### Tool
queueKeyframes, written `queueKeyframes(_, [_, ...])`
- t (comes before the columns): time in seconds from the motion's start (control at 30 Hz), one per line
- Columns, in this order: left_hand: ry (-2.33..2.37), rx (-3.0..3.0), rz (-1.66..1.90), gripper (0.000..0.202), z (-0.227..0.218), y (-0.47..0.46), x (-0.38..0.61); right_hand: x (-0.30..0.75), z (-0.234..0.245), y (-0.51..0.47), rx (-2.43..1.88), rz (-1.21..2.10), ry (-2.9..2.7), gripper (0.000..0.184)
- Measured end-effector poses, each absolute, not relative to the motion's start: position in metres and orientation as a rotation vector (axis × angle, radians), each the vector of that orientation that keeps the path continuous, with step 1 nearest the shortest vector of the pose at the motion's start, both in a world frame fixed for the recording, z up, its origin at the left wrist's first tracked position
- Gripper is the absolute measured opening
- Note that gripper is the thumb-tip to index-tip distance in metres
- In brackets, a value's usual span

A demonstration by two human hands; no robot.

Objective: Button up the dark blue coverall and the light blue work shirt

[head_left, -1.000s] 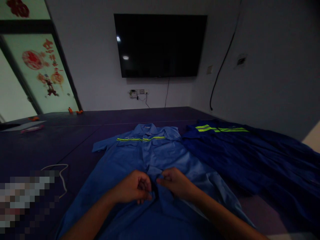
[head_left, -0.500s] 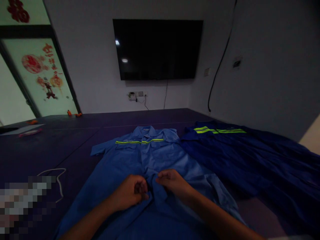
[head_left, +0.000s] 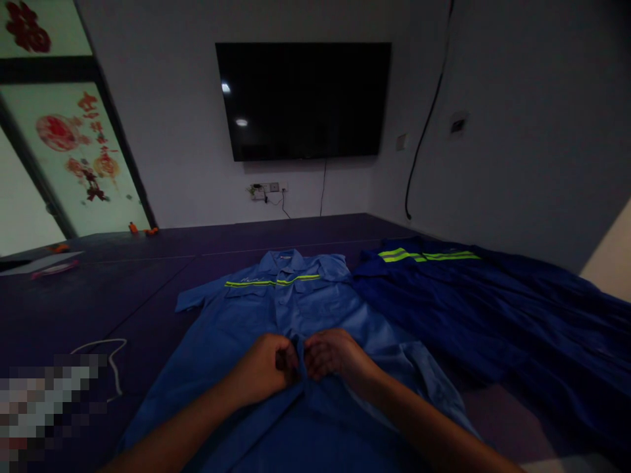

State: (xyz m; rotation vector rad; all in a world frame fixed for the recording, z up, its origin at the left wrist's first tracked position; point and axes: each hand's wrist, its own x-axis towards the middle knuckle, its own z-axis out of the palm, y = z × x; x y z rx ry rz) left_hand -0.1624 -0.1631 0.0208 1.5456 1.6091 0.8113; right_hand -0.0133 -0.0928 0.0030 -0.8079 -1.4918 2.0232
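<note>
A light blue short-sleeved work shirt (head_left: 320,305) lies face up in front of me, its collar pointing away and a yellow-green stripe crossing the chest. Over the lower front opening, my left hand (head_left: 271,368) is closed with curled fingers on one edge of the shirt. Close beside it on the right, my right hand (head_left: 335,358) grips the other front edge, fingers bent. The fingertips of both hands nearly meet at the button placket. Any button between them is hidden.
A dark blue garment (head_left: 434,302) with yellow-green stripes lies to the right, touching the shirt. On the purple mat (head_left: 148,289) at left are a white cord (head_left: 116,368) and a blurred-out item. A television (head_left: 305,102) hangs on the far wall.
Both hands have come closer together at the shirt's front edges, and the right hand's fingers are more curled. The view has shifted slightly.
</note>
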Motion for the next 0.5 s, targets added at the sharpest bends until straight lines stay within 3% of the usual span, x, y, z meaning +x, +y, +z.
queueKeyframes(0.17, [1.496, 1.389, 0.941, 0.012, -0.006, -0.159, -0.175, -0.016, -0.013, -0.089, -0.768, 1.878, -1.727, 0.022])
queueKeyframes(0.5, [1.415, 1.352, 0.999, 0.030, -0.017, -0.166, -0.188, -0.020, -0.035, -0.088, -0.701, 1.716, -1.931, 0.041])
